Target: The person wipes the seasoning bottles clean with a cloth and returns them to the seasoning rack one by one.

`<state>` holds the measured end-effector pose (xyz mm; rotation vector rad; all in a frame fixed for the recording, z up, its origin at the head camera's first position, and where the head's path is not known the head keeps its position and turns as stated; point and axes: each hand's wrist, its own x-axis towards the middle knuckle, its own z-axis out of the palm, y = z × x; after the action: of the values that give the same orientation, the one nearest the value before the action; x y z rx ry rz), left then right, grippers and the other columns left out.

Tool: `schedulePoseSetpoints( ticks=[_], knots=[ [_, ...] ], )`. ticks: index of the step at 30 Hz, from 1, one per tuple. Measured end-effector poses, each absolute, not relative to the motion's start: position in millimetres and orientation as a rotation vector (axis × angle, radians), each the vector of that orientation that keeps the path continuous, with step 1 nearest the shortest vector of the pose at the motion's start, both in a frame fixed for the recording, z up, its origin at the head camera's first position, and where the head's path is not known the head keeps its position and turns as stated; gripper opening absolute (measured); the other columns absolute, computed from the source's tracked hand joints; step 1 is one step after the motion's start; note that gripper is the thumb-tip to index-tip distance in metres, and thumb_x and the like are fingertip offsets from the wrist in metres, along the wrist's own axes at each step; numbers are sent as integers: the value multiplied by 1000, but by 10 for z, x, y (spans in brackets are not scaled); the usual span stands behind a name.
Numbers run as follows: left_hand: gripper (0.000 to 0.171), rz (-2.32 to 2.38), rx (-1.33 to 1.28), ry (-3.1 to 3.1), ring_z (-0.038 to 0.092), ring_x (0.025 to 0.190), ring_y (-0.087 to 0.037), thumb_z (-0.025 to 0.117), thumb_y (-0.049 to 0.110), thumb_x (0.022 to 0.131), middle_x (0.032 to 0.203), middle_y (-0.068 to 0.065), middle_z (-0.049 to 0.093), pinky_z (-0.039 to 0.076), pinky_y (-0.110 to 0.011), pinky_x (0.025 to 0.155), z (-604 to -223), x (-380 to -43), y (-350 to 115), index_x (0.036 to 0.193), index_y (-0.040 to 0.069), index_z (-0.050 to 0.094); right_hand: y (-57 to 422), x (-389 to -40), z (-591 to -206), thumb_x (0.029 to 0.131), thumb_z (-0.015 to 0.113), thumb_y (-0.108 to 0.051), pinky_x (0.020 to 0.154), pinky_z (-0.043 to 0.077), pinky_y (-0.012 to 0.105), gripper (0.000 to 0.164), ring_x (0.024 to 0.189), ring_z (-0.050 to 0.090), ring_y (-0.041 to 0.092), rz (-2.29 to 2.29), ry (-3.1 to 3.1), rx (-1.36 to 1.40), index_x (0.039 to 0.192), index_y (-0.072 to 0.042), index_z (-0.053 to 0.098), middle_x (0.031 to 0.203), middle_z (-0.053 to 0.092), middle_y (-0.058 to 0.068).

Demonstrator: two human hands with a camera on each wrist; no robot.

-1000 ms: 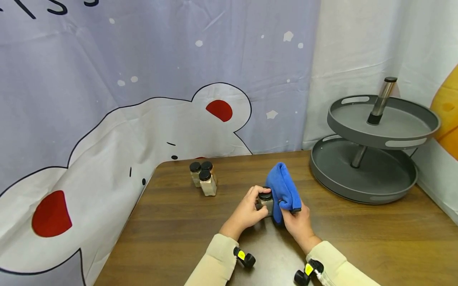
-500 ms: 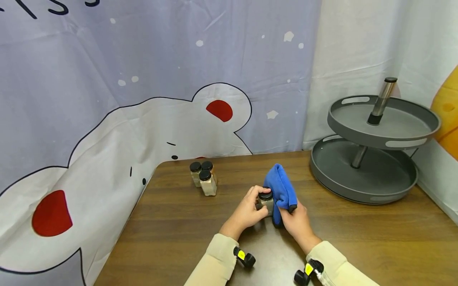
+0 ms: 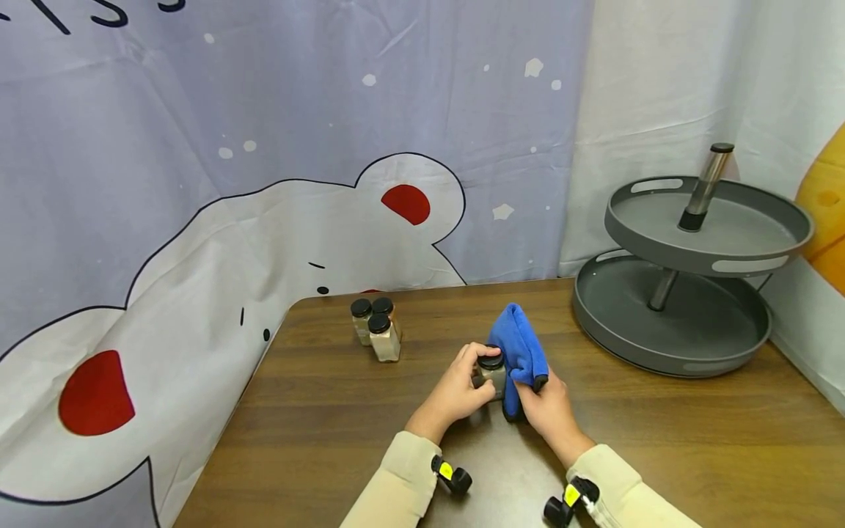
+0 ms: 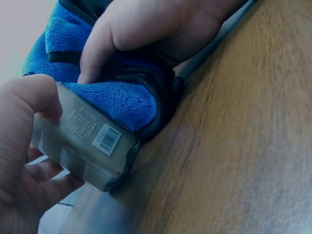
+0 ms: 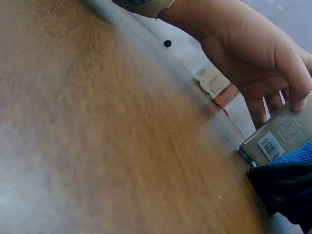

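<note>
My left hand (image 3: 455, 392) grips a small square spice jar (image 3: 492, 378) with a black lid, fingers and thumb around its sides and lid. In the left wrist view the jar (image 4: 83, 136) shows a barcode label and raised print, its base at the tabletop. Close against the jar's right side is a folded blue cloth (image 3: 518, 348) with dark edging. My right hand (image 3: 551, 414) holds that cloth, thumb on the near side. The left wrist view shows the cloth (image 4: 117, 100) pressed along the jar. In the right wrist view the left hand (image 5: 263, 58) is behind the jar (image 5: 280, 134).
Three black-lidded jars (image 3: 384, 341) stand grouped at the table's back left. A two-tier grey round tray stand (image 3: 673, 359) with a metal post occupies the back right. Behind the wooden table (image 3: 317, 440) hangs a printed curtain (image 3: 297, 110).
The right hand and the cloth have shifted slightly left and down along the jar, and the cloth's near corner has turned inward. The left hand and jar have stayed nearly still.
</note>
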<state>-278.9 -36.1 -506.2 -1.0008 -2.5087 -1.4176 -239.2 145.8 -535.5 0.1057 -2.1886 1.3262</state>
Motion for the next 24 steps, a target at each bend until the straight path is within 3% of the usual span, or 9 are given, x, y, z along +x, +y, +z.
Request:
schedulePoseSetpoints(
  ticks=[5,8,12,16,20,24],
  knots=[
    [51,-1388,-1014,-2525,57,109,-16,63,3,87,134,-8,51,50,-28,92,-5050,-2787,-375,135,17,52,1436,-2385,-5322,87,73,-6,89,50,58,30,101,66,48,1428,-2198,0,111,10,64,106,69,31],
    [56,-1313,-1033,-2544,55,111,-15,66,7,86,136,-6,52,50,-30,94,-5029,-2788,-387,139,20,50,1419,-2385,-5300,88,71,-4,92,50,49,30,104,65,42,1544,-2144,-97,113,11,63,109,69,30],
    [84,-1265,-1013,-2597,50,129,-20,77,15,85,152,-4,43,46,-40,104,-5009,-2787,-374,155,26,31,1425,-2396,-5279,90,69,-4,93,46,33,31,109,62,37,1636,-2053,-218,116,10,62,113,67,29],
    [111,-1270,-910,-2673,41,142,-25,87,24,80,161,-4,32,40,-48,110,-5013,-2775,-335,161,36,11,1448,-2408,-5269,92,68,-7,95,43,34,35,113,60,38,1671,-1992,-289,121,9,59,118,66,30],
    [112,-1248,-826,-2709,46,137,-25,87,25,80,160,-5,34,44,-49,106,-5035,-2761,-306,160,41,10,1458,-2413,-5265,92,68,-8,95,43,39,34,112,61,39,1669,-1981,-300,120,10,60,117,66,30],
    [102,-1238,-801,-2703,51,133,-24,83,21,83,156,-6,40,46,-47,103,-5062,-2757,-295,158,37,17,1458,-2413,-5275,91,68,-7,94,44,36,32,109,62,39,1656,-1992,-303,117,10,62,115,67,30]
  ],
)
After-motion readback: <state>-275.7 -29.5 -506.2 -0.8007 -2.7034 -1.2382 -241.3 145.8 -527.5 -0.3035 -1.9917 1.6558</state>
